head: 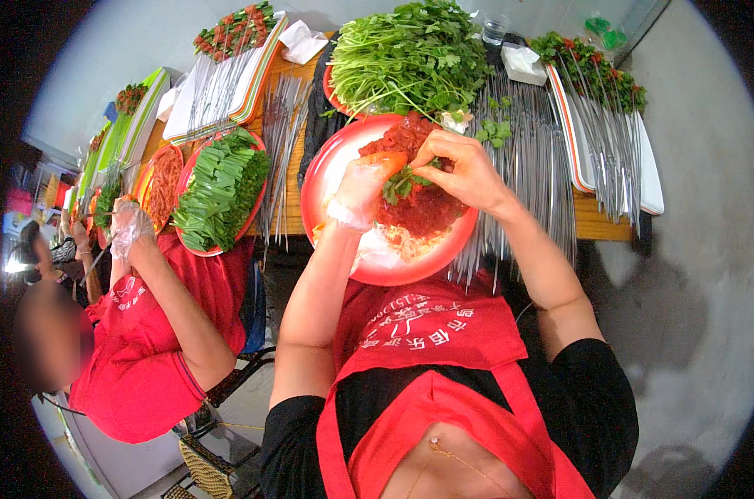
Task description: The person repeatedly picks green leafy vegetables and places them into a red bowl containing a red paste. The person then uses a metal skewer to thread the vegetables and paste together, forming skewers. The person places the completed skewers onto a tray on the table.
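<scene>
A red-and-white basin (327, 187) stands before me with red marinated sliced meat (423, 215) in it. Over the meat, my left hand (365, 187), in a clear plastic glove stained orange at the fingers, grips a small bunch of cilantro (400, 186). My right hand (461, 165) looks bare and pinches the same bunch between thumb and forefinger. Whether a skewer or a piece of meat sits inside the left fist cannot be made out. Beyond the basin, a large heap of cilantro (408, 59) fills a second red basin.
Loose metal skewers (533, 162) lie right of the basin, more skewers (283, 150) to its left. Loaded cilantro skewers (595, 81) rest on stacked white trays (651, 181) at right. Cut green leaves (221, 193) fill a bowl. At left sits a co-worker in a red apron (140, 368).
</scene>
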